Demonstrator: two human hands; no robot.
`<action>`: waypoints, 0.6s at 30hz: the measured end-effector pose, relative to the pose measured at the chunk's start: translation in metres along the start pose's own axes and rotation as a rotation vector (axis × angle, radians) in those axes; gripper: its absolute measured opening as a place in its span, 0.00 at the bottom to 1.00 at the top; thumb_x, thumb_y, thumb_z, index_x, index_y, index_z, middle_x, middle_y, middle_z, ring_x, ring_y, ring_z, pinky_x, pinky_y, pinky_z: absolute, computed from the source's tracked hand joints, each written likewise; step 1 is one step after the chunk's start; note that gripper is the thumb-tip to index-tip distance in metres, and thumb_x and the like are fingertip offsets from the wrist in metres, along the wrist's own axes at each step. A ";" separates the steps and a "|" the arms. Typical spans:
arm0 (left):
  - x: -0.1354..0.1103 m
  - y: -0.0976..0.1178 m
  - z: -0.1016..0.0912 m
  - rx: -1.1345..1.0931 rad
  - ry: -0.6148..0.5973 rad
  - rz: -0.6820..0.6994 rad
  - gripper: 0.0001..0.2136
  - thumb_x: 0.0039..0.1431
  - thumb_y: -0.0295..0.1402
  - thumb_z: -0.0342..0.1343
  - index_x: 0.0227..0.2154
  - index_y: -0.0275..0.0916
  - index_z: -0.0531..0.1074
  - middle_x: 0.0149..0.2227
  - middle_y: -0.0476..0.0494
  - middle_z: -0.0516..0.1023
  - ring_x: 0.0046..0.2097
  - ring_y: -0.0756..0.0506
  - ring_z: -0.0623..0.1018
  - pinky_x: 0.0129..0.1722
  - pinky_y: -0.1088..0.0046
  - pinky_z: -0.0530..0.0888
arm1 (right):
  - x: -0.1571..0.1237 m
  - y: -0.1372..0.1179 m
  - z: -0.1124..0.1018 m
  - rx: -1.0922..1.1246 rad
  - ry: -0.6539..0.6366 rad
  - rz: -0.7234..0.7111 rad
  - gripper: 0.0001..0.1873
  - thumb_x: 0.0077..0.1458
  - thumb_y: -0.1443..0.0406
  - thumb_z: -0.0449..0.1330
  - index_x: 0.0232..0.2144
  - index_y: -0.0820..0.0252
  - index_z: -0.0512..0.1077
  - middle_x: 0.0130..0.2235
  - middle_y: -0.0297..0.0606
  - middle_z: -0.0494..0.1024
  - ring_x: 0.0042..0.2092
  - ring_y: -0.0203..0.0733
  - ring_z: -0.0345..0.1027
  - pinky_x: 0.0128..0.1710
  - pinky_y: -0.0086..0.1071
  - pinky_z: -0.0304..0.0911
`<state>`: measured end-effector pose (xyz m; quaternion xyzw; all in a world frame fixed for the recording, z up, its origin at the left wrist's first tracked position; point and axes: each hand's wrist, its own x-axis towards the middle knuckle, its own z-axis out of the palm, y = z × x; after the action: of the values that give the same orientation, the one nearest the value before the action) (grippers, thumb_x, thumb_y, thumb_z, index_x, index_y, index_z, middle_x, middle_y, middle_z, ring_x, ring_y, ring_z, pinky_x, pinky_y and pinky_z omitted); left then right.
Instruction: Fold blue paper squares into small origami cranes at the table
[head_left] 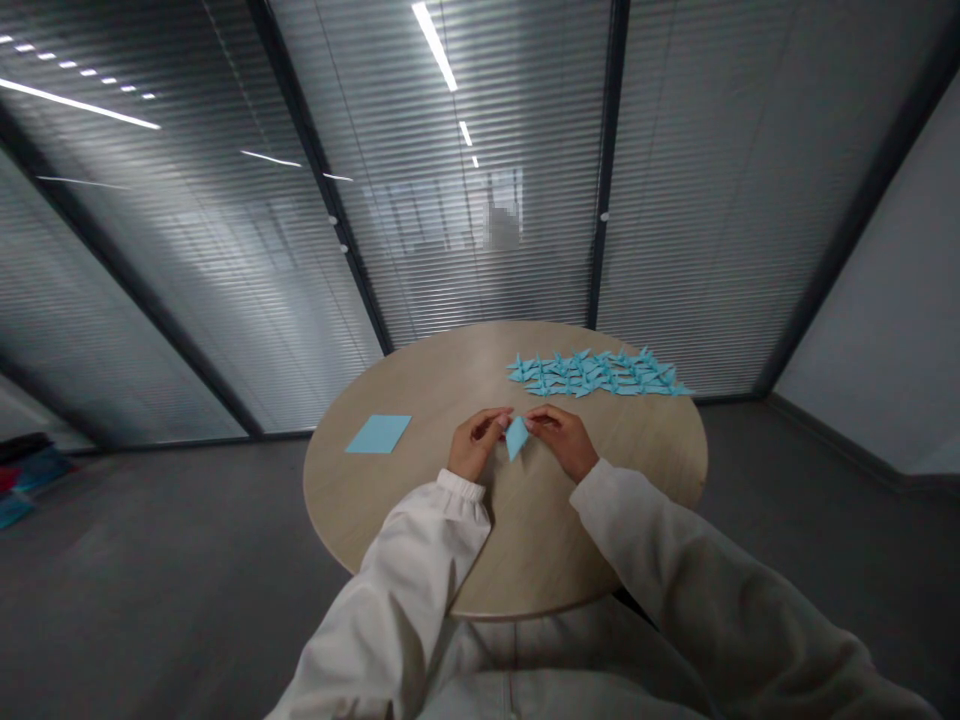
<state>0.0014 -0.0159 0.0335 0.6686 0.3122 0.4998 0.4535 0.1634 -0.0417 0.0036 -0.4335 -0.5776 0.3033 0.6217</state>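
Note:
A small folded piece of light blue paper [516, 437] is pinched between both my hands just above the round wooden table [420, 520]. My left hand [474, 443] grips its left side with closed fingers. My right hand [564, 440] pinches its right side. Both arms wear white sleeves. Farther back on the table lies a spread of several finished blue folded paper figures [596, 373]. A flat stack of blue paper sheets [379, 434] lies to the left of my hands.
The table stands on a grey floor in front of glass walls with closed blinds. Dark and blue items [22, 480] lie on the floor at the far left.

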 end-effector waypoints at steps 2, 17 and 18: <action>0.001 -0.002 0.002 -0.014 0.019 -0.004 0.16 0.42 0.38 0.63 0.34 0.35 0.75 0.30 0.43 0.77 0.33 0.48 0.75 0.35 0.73 0.72 | 0.000 0.000 0.000 -0.021 0.012 -0.006 0.12 0.47 0.57 0.60 0.31 0.58 0.74 0.32 0.37 0.76 0.34 0.39 0.68 0.36 0.32 0.63; -0.001 -0.005 -0.002 0.076 0.077 0.042 0.16 0.41 0.37 0.64 0.34 0.35 0.75 0.29 0.43 0.78 0.32 0.48 0.76 0.35 0.73 0.72 | -0.003 -0.009 0.003 0.036 -0.038 -0.003 0.12 0.46 0.57 0.61 0.30 0.58 0.73 0.31 0.36 0.75 0.33 0.39 0.68 0.36 0.31 0.64; 0.000 -0.006 -0.002 0.088 0.068 0.055 0.15 0.42 0.37 0.63 0.34 0.36 0.75 0.30 0.43 0.78 0.33 0.48 0.76 0.36 0.72 0.72 | -0.003 -0.010 0.003 0.045 -0.042 0.000 0.12 0.45 0.57 0.61 0.30 0.58 0.72 0.30 0.35 0.75 0.33 0.39 0.68 0.35 0.31 0.64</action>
<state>-0.0003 -0.0132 0.0276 0.6789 0.3307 0.5202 0.3989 0.1584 -0.0479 0.0107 -0.4127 -0.5838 0.3252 0.6189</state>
